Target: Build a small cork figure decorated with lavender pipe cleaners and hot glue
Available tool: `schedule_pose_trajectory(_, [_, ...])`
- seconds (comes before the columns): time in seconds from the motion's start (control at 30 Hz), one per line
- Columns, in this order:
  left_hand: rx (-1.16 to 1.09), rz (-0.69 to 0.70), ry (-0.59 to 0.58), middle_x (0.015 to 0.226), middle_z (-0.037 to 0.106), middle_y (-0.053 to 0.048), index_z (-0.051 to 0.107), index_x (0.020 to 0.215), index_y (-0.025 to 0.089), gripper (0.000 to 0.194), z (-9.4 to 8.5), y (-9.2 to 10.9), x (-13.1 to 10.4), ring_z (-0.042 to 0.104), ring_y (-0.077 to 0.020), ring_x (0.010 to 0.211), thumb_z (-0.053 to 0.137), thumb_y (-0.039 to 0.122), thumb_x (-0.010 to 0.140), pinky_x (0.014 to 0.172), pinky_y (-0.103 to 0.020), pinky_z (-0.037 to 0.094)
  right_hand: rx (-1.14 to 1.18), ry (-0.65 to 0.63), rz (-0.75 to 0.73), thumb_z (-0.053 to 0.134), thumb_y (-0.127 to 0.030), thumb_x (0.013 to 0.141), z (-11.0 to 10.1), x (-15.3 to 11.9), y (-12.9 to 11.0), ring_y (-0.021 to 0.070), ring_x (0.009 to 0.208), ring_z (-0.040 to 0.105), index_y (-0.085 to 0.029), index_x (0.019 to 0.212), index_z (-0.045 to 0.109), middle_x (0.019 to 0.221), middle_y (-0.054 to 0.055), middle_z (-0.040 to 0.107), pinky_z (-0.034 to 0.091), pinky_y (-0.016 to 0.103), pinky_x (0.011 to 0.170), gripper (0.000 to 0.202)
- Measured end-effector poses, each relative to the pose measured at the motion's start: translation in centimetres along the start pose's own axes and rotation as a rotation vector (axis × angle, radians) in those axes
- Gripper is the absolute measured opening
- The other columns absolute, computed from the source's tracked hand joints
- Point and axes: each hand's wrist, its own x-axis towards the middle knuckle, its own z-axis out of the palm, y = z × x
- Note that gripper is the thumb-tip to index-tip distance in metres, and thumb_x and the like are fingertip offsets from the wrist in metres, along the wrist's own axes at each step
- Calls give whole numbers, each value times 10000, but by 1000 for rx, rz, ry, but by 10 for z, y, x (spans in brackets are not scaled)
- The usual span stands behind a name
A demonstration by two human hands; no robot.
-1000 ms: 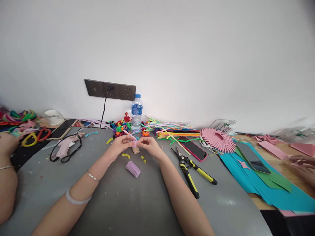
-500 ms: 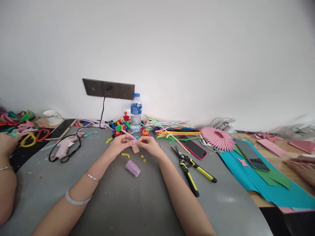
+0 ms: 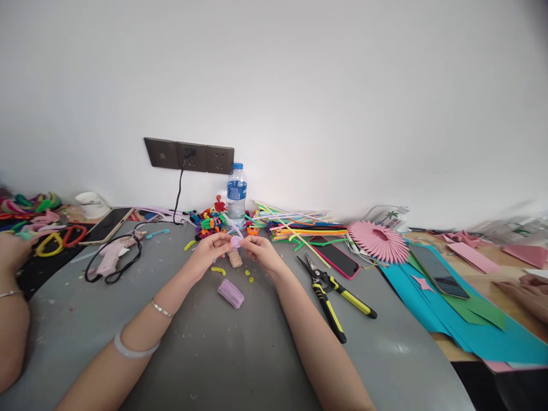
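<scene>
Between my fingertips is a lilac pipe cleaner [image 3: 235,242], coiled into a small round, with a straight end rising toward the bottle. My left hand [image 3: 212,250] pinches the coil from the left. From the right, my right hand [image 3: 262,251] grips it between thumb and fingers. Just below the coil stands a ribbed beige piece [image 3: 235,260]; whether it touches the coil I cannot tell. Nearer me lies a lilac bundle of short pipe cleaner lengths [image 3: 231,294]. Small yellow bits [image 3: 218,271] are scattered beside it on the grey table [image 3: 222,365].
Pliers-like cutters [image 3: 331,291] lie open at right, near a phone [image 3: 338,260] and a pink folded-paper ring [image 3: 379,242]. A water bottle [image 3: 237,194] stands behind pipe cleaners [image 3: 308,231]. At left is a pink glue gun [image 3: 112,257] with its cord. Other people's hands [image 3: 524,294] show at both sides.
The lilac coil now shows its round face between my fingers, and its straight end points up toward the bottle instead of to the upper left. My right hand has shifted slightly.
</scene>
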Motion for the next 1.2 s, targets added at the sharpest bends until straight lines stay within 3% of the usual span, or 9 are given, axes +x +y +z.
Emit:
schedule_pose_trajectory(0.13, [49, -10, 3, 764, 677, -19, 677, 924, 178, 439, 1, 2, -1, 530, -123, 617, 814, 482, 638, 553, -230, 391, 13, -16, 14, 823, -518, 582, 2, 0, 0, 68, 498, 271, -183, 618, 531, 534, -78, 404, 159, 268, 517, 446])
schedule_pose_trajectory(0.3, [93, -28, 18, 596, 555, 44, 615, 870, 188, 414, -1, 2, 0, 455, -103, 533, 805, 477, 644, 489, -215, 299, 9, -31, 17, 825, -511, 583, 4, -3, -3, 68, 505, 255, -185, 587, 507, 537, -80, 384, 152, 272, 517, 455])
schedule_pose_trajectory(0.57, [13, -31, 13, 579, 444, 91, 413, 727, 224, 446, 4, 9, -4, 442, -97, 541, 803, 420, 631, 518, -217, 291, 5, -38, 20, 825, -503, 589, 4, -1, 1, 65, 494, 279, -180, 594, 527, 543, -76, 406, 166, 271, 515, 440])
schedule_pose_trajectory(0.77, [-39, -2, 18, 580, 389, 105, 365, 713, 227, 494, 6, 10, -5, 371, -79, 524, 824, 379, 609, 513, -208, 283, 39, -54, 26, 834, -492, 590, 5, -1, 3, 61, 484, 284, -175, 602, 538, 527, -80, 413, 167, 265, 512, 434])
schedule_pose_trajectory(1.0, [0, 12, 75, 593, 556, 61, 525, 761, 201, 435, 3, 4, -2, 518, -115, 586, 838, 459, 604, 563, -222, 370, 65, -24, 12, 840, -471, 596, 4, 0, 3, 60, 491, 277, -177, 587, 519, 528, -79, 406, 161, 262, 508, 435])
schedule_pose_trajectory(1.1, [33, 30, 59, 759, 702, -24, 627, 822, 178, 427, 2, 0, 0, 614, -165, 726, 801, 524, 642, 659, -254, 452, 94, 4, -5, 830, -479, 607, 6, 1, 4, 60, 490, 279, -177, 590, 521, 531, -74, 415, 157, 264, 510, 432])
schedule_pose_trajectory(1.2, [72, 26, 13, 905, 751, -86, 692, 908, 163, 475, 3, -2, 0, 646, -212, 820, 719, 594, 711, 688, -283, 487, 123, 27, -22, 814, -486, 622, 9, 1, 5, 64, 486, 282, -179, 593, 525, 521, -70, 421, 163, 267, 511, 423])
